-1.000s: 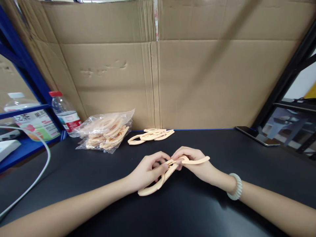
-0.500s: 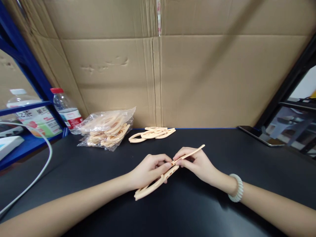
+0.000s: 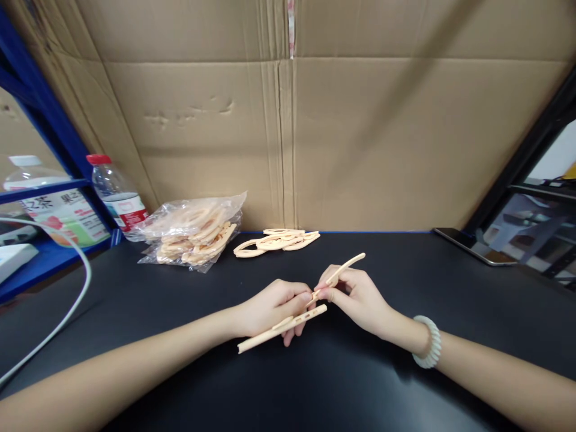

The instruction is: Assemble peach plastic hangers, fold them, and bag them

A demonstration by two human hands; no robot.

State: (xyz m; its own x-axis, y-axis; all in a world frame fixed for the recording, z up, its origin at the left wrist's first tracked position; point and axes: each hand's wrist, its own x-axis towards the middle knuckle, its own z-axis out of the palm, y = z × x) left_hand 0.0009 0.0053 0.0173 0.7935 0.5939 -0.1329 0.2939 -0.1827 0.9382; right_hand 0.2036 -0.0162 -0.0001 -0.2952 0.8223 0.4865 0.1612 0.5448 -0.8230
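Near the middle of the black table, my left hand (image 3: 279,307) is closed around a long pale wooden piece (image 3: 265,337) with small slots near its right end. A thin, curved wooden piece (image 3: 351,263) rises to the upper right from the pinched fingers of my right hand (image 3: 348,292). The fingertips of both hands come close together where the pieces meet; the joint between them is partly hidden. Behind my hands lies a small pile of flat wooden rings (image 3: 279,241), close to the cardboard.
Plastic bags of wooden pieces (image 3: 193,231) lie at the back left, beside a red-capped bottle (image 3: 119,198). A white cable (image 3: 83,291) curves along the left side. A dark flat device (image 3: 472,246) rests at the back right. Cardboard (image 3: 382,138) stands behind the table.
The slotted piece in my left hand has turned and now shows its narrow edge. The curved piece in my right hand has tilted more steeply and shifted slightly left.
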